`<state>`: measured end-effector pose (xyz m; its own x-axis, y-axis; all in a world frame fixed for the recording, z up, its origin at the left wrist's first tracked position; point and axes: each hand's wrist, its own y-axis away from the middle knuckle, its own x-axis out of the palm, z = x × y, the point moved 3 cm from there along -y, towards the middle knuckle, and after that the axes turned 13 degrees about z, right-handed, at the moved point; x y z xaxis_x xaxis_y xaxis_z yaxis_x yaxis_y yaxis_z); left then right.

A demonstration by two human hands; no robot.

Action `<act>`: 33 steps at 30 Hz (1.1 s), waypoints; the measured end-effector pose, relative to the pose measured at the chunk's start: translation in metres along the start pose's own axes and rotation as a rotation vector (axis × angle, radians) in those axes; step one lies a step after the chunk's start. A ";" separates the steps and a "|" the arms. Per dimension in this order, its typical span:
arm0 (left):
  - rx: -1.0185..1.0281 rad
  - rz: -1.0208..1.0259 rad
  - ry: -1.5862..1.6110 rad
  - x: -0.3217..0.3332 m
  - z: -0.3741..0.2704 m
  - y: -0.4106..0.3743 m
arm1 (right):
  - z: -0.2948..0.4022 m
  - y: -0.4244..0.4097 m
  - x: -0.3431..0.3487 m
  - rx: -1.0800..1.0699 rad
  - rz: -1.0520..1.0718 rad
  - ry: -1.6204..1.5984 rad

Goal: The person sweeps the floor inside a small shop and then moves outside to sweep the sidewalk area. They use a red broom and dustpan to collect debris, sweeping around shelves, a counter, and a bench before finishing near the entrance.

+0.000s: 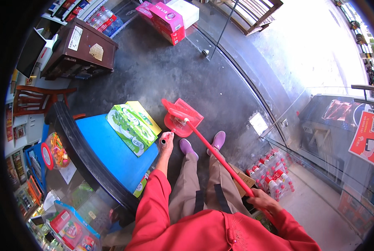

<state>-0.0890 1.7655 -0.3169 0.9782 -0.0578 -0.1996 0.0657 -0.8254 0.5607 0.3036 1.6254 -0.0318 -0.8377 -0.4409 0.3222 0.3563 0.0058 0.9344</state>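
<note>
My left hand [166, 142] is closed around the upper end of a red handle, seen nearly end-on, above a red plastic dustpan [191, 110]. My right hand [264, 201] grips the long red handle of a broom [213, 152] near its upper end. The handle slants down to the broom's red head, which lies over the dustpan, in front of my purple shoes [218, 140]. Part of the dustpan is hidden by the broom head, and any dirt in it cannot be made out.
Green milk cartons [132, 128] stand against the blue counter front [102, 147] at left. Packs of bottles [270, 175] sit on the floor at right by a glass partition. A glass door [220, 34], pink boxes [166, 20], a brown cabinet [83, 47] and a wooden chair [37, 100] stand farther off.
</note>
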 end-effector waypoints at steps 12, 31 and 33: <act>-0.010 -0.130 -0.115 -0.026 0.020 0.031 | 0.029 -0.021 -0.035 -0.066 -0.245 0.399; -0.114 0.103 -0.017 -0.010 -0.053 0.052 | -0.004 0.075 -0.025 -0.077 -0.484 0.415; -0.060 0.125 -0.083 0.004 -0.060 0.047 | 0.004 0.062 -0.039 -0.108 -0.534 0.393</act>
<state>-0.0705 1.7605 -0.2431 0.9600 -0.2059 -0.1899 -0.0410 -0.7740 0.6319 0.3567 1.6461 0.0139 -0.7046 -0.6527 -0.2786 -0.0089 -0.3843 0.9231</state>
